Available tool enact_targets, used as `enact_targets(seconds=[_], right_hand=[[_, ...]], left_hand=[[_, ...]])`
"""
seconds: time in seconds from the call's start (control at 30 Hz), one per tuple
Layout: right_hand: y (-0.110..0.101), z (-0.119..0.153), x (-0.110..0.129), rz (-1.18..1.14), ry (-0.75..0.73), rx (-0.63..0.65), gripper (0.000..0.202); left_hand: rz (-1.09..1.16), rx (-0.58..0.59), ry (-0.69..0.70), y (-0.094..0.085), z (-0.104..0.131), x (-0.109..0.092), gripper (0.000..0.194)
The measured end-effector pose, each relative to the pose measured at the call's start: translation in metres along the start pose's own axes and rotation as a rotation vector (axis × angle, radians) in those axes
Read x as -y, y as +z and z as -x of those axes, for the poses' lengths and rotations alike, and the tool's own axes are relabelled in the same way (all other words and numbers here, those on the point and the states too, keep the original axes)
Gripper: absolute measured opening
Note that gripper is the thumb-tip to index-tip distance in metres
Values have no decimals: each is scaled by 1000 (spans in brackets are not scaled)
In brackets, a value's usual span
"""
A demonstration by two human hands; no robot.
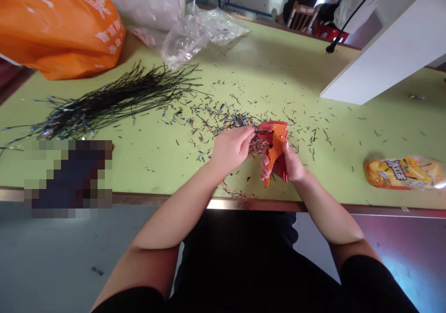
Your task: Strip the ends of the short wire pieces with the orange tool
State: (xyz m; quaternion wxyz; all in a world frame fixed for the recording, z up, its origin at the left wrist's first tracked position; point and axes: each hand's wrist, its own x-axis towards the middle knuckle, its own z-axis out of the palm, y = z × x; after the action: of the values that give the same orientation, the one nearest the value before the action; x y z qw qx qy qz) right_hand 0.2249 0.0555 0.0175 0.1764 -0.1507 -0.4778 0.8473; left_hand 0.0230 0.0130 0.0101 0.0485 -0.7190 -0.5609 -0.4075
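My right hand [293, 162] is closed around the handles of an orange-and-red wire stripper [278, 141]. Its head points left, toward my other hand. My left hand [232, 146] pinches a thin black wire [263, 131], whose end reaches into the stripper's jaws. How deep it sits between the jaws cannot be made out. Below and behind the tool lies a pile of copper-coloured strands [257, 146]. Short black and blue clippings [223, 115] are scattered around both hands. A long bundle of black wires [118, 94] with blue pieces on some ends lies to the left.
An orange bag [62, 29] and clear plastic bags [198, 29] stand at the back left of the green table [285, 62]. A white panel [386, 48] rises at the right, with a black plug [331, 48] hanging beside it. A yellow snack packet [404, 172] lies near the front right edge.
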Motion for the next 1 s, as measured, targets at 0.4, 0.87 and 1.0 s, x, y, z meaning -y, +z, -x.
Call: enact_targets(seconds=[0.4,0.87,1.0], right_hand=[[10,4,-6,72,69,-195,65],[0,7,21,22,-508,-654,51],[2,3,11,122,-400,-603,56]], left_hand=[[15,62,-43,-2,-1,-1,26],[37,-276,-301,-13,-8,23,38],[-41,-77,-140,-3,-5,7,32]])
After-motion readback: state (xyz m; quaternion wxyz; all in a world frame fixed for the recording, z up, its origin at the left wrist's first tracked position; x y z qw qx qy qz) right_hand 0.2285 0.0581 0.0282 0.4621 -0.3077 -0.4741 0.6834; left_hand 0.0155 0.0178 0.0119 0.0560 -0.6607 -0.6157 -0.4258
